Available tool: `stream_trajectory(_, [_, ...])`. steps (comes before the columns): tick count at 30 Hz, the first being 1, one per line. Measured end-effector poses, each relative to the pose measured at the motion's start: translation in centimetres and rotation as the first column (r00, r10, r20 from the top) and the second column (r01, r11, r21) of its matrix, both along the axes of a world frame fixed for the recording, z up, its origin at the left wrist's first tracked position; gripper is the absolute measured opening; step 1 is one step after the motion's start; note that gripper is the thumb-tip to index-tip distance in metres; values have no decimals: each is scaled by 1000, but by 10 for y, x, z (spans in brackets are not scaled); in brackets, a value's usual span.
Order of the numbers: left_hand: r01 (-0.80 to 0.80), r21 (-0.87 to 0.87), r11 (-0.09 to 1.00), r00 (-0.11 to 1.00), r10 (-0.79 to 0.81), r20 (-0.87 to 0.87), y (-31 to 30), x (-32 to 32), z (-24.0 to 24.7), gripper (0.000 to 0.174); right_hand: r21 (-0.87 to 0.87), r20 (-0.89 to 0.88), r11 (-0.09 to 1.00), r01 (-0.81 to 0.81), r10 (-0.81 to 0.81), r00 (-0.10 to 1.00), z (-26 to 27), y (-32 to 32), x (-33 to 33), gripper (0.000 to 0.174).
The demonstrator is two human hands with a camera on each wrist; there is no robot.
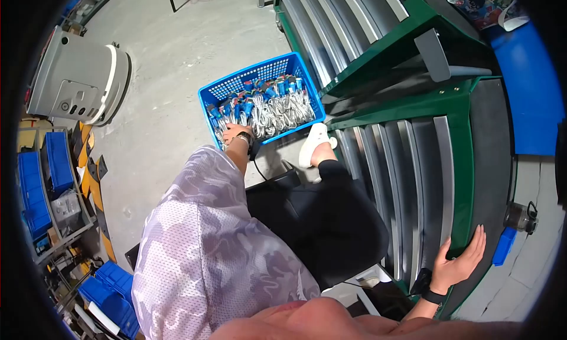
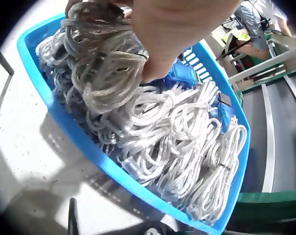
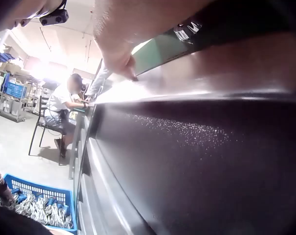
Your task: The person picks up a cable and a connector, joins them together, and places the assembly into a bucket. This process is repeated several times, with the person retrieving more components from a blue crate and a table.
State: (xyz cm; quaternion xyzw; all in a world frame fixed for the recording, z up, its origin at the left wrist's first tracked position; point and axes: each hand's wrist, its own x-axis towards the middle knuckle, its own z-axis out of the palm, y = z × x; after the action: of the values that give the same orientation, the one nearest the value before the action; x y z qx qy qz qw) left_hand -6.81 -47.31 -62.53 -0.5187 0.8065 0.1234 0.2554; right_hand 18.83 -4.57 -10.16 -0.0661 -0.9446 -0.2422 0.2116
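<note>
In the head view, my left hand (image 1: 237,132) reaches into the near left corner of a blue plastic basket (image 1: 264,140) on the floor. The left wrist view shows the thumb and fingers of that hand (image 2: 175,29) gripping a coiled clear-sheathed cable (image 2: 106,81), lifted over the pile. Beneath it lie many more coiled cables (image 2: 179,127), some with blue-wrapped ends (image 2: 179,73). My right hand (image 1: 462,263) rests on the top edge of the green and grey drawer cabinet (image 1: 466,104), fingers extended. Only part of this hand (image 3: 121,44) shows in the right wrist view.
A second drawer cabinet (image 1: 348,30) stands beyond the basket. My foot in a white clog (image 1: 316,144) is right beside the basket. Shelves with blue bins (image 1: 35,189) line the left, near a grey-white machine (image 1: 80,77). Another person (image 3: 65,105) sits farther off.
</note>
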Motion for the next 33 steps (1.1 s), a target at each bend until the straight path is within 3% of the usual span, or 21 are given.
stream_trajectory(3, [-5, 37, 999, 999, 3, 36, -9, 3, 10, 83, 0, -7, 1000, -8, 8, 1000, 0, 1, -2, 56])
stream_trajectory(6, [89, 184, 979, 982, -55, -180, -42, 21, -2, 81, 10, -35, 1000, -22, 23, 999, -1, -2, -2, 55])
stream_trajectory(10, [118, 189, 975, 928, -40, -371, -55, 19, -4, 91, 1, -55, 1000, -15, 15, 998, 2, -4, 1, 55])
stream_trajectory(15, [135, 346, 929, 761, 126, -636, -79, -5, 10, 95, -38, -90, 999, -39, 35, 995, 1, -5, 5, 56])
stream_trajectory(16, [159, 525, 836, 703, 277, -655, -95, -18, -22, 87, -40, -84, 999, -37, 33, 996, 2, -6, 6, 56])
stream_trajectory(17, [203, 677, 707, 642, 426, -637, -99, -25, -11, 80, -41, -81, 999, -35, 32, 996, 3, -6, 7, 57])
stream_trajectory(18, [191, 865, 465, 636, 612, -469, -100, -25, -1, 47, -56, -92, 997, -54, 48, 995, 4, -6, 8, 58])
stream_trajectory(19, [266, 947, 181, 717, 620, -320, -112, -31, -6, 39, -53, -114, 997, -49, 43, 993, 4, -5, 9, 58])
stream_trajectory(21, [243, 969, 53, 766, 603, -225, -104, -17, 54, 32, -79, -117, 995, -52, 43, 992, 5, -5, 12, 58])
stream_trajectory(24, [410, 905, 115, 767, 493, -410, -94, 10, 129, 36, -127, -129, 991, -49, 32, 991, 11, -7, 20, 59])
stream_trajectory(25, [494, 869, 33, 777, 431, -458, -96, 1, 116, 39, -151, -134, 988, -43, 22, 991, 15, -11, 24, 59])
stream_trajectory(26, [460, 885, 68, 818, 356, -452, -77, 19, 183, 43, -175, -138, 984, -36, 12, 990, 20, -13, 26, 59])
stream_trajectory(29, [584, 774, -245, 811, 220, -542, -48, -2, 213, 52, -209, -144, 978, 0, -30, 989, 21, -2, 33, 61])
stream_trajectory(31, [711, 588, -387, 670, 116, -734, -13, 6, 302, 63, -222, -176, 975, 4, -44, 983, 13, 1, 34, 61])
stream_trajectory(33, [784, 422, -456, 504, 70, -861, 26, 10, 375, 61, -250, -213, 968, -7, -48, 976, 10, -3, 36, 60])
